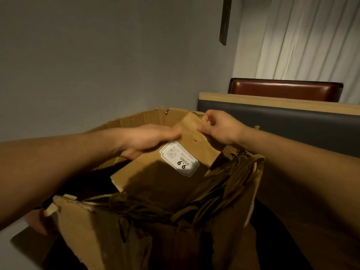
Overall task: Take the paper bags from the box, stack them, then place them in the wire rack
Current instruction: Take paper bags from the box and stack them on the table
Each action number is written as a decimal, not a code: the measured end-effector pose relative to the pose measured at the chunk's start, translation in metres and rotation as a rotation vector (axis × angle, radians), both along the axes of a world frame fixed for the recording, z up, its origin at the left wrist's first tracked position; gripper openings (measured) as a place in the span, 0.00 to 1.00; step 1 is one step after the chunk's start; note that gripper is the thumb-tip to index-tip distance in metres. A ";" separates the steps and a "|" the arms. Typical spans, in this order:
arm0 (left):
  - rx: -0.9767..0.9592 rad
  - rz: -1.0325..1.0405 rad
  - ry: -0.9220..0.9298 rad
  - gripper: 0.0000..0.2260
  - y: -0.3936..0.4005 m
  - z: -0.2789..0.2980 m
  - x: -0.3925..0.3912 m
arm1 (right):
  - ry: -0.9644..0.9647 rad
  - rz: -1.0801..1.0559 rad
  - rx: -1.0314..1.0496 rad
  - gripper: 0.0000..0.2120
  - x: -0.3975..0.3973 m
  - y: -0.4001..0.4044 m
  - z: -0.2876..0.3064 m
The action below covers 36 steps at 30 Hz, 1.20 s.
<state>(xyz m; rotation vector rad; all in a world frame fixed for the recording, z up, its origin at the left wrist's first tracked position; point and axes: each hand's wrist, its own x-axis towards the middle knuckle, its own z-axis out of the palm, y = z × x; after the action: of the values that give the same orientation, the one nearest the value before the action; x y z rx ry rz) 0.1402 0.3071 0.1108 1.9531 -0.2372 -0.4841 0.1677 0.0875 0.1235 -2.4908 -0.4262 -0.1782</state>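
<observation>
Both hands lifting a labelled kraft paper bag out of the torn cardboard box

The right hand (pixel 218 126) is pinching the flat paper bag (pixel 161 172) at its far top edge, toward 1 o'clock; the left hand (pixel 148 138) is curling round its left edge at 11 o'clock, so both are gripping it; its long axis is running from 7 to 1 o'clock, tilting up out of the cardboard box (pixel 101 230); more folded bags (pixel 231 178) are crowding the right wall at 3 o'clock; open room is lying upward, I judge; no wire rack is showing.

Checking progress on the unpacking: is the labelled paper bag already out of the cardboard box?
No: both hands hold the labelled paper bag with its lower part still inside the cardboard box.
</observation>
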 end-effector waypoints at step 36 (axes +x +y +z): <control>0.694 0.071 -0.175 0.21 -0.003 -0.013 -0.002 | 0.884 0.044 0.074 0.28 0.006 -0.039 0.030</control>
<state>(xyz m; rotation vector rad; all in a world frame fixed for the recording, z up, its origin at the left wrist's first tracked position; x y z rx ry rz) 0.1382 0.3039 0.0973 2.6773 -0.1133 -0.3743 0.1739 0.0489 0.1538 -2.2068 -0.0877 0.8738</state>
